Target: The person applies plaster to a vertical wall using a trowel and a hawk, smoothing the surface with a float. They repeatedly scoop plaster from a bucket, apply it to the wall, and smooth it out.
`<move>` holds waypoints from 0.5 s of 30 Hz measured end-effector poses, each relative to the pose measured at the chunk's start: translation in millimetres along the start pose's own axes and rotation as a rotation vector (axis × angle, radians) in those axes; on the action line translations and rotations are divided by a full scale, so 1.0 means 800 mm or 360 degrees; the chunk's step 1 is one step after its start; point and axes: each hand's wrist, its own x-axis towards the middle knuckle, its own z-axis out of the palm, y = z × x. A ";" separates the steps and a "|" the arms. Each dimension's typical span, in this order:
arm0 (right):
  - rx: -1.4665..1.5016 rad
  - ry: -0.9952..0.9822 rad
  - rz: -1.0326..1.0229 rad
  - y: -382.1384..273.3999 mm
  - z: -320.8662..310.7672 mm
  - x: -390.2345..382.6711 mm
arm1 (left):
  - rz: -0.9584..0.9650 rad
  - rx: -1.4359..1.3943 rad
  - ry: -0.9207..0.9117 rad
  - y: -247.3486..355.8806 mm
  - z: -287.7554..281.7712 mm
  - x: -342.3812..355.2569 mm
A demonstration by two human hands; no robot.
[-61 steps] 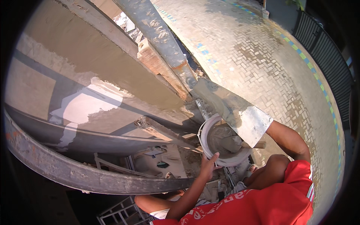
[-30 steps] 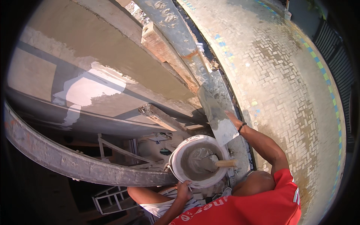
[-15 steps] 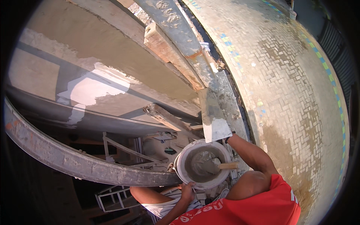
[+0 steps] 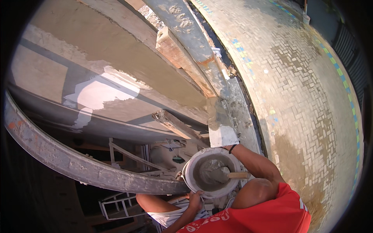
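My left hand (image 4: 196,199) is closed on the near rim of a whitish bucket (image 4: 189,184). Grey wet mortar (image 4: 203,178) lines the bucket. A trowel with a wooden handle (image 4: 239,175) rests in it, its blade in the mortar and its handle across the right rim. Beyond the bucket, my right hand (image 4: 228,147), with a dark beaded bracelet above it, is mostly hidden under the near edge of a flat white rectangular plate (image 4: 224,136). Grey mortar smears the plate's far part, which meets the end of a wooden beam (image 4: 184,62). My right fingers do not show.
A smeared wall (image 4: 105,89) with a bright white patch slopes at left. A curved metal beam (image 4: 93,169) sweeps in from the left to the bucket. Another wooden block (image 4: 175,123) juts out above a ladder (image 4: 120,206). Patterned paving (image 4: 307,97) lies at right.
The plate and my right hand have shifted slightly left and turned a little against the wooden beam. My left hand stays on the bucket's rim. The whole view has shifted slightly.
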 end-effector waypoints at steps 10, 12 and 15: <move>0.0471 0.0275 0.0142 -0.021 -0.012 -0.006 | 0.0059 -0.0005 -0.0044 0.004 0.011 0.005; 0.0661 0.0418 0.0232 -0.026 -0.010 -0.009 | 0.0088 0.0019 -0.0053 -0.005 0.001 0.018; 0.0438 0.0201 -0.0053 -0.025 -0.022 -0.008 | 0.0074 0.0048 -0.0074 -0.012 -0.006 0.025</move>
